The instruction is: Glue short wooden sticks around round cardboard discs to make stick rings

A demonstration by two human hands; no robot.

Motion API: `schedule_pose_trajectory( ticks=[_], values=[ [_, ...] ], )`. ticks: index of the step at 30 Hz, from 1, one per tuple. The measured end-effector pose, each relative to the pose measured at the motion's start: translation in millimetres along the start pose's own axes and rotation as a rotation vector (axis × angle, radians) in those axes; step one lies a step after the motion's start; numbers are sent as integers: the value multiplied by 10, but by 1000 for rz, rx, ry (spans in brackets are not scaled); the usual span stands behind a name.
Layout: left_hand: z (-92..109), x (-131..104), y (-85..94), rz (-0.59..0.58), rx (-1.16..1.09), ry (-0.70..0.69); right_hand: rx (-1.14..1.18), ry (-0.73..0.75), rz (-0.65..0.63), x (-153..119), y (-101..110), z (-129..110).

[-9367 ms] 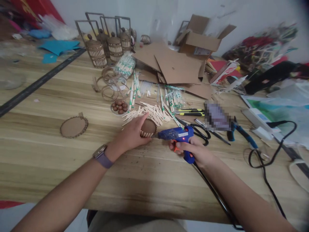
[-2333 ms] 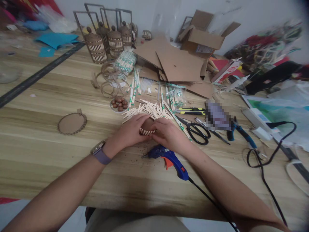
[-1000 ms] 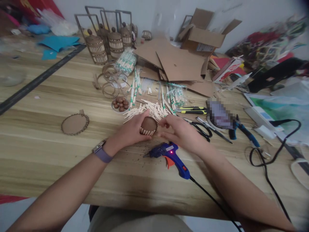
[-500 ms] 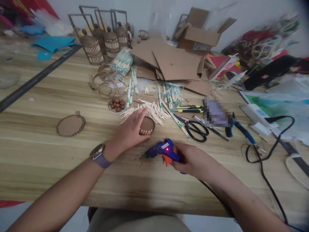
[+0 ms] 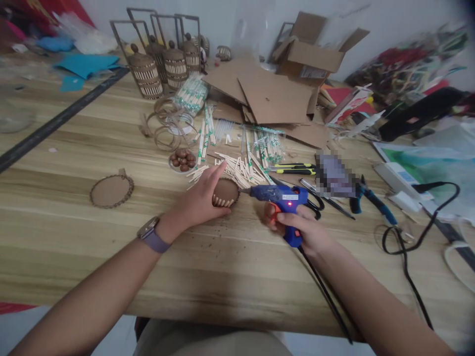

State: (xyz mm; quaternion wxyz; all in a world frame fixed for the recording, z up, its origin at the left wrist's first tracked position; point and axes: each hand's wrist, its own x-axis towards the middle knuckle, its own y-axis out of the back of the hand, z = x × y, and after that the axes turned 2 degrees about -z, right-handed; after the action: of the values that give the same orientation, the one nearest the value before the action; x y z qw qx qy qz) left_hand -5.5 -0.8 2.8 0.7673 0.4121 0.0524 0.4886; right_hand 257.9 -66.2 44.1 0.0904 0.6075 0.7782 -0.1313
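Observation:
My left hand [image 5: 202, 198] spans the left side of a small round cardboard base [image 5: 227, 189], its thumb at the near edge and its fingers at the far side. Short pale sticks stand in a row along the base's near rim. In my right hand [image 5: 297, 222] is a blue hot glue gun [image 5: 280, 194] with a red light on and a finger at its orange trigger. The nozzle points left, at the right rim of the base. Just behind lies a heap of cut wooden sticks [image 5: 241, 168].
A second cardboard disc [image 5: 111, 191] lies at left. Behind are a bowl of brown beads [image 5: 181, 160], coiled strips [image 5: 163, 128], cardboard sheets [image 5: 274, 96] and lidded lantern-like baskets [image 5: 144, 74]. At right are scissors [image 5: 317, 205], a cutter [image 5: 295, 169], pliers [image 5: 378, 205] and a black cord [image 5: 404, 262].
My right hand has raised the glue gun and turned it, bringing the nozzle from the bare table near me up to the right rim of the base. The left hand stays on the base.

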Motion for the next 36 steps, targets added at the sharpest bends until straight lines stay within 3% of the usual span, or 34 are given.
schedule_pose_trajectory(
  ticks=[5, 10, 23, 36],
  values=[
    [17, 8, 14, -13, 32, 18, -393, 72, 17, -25, -18, 2],
    [23, 14, 32, -21, 56, 48, -607, 198, 21, -73, 20, -1],
    [21, 12, 32, -26, 61, 52, -870, 257, -11, -83, -70, 27],
    [7, 20, 33, -25, 62, 39, -916, 265, 22, -54, -69, 112]
  ],
)
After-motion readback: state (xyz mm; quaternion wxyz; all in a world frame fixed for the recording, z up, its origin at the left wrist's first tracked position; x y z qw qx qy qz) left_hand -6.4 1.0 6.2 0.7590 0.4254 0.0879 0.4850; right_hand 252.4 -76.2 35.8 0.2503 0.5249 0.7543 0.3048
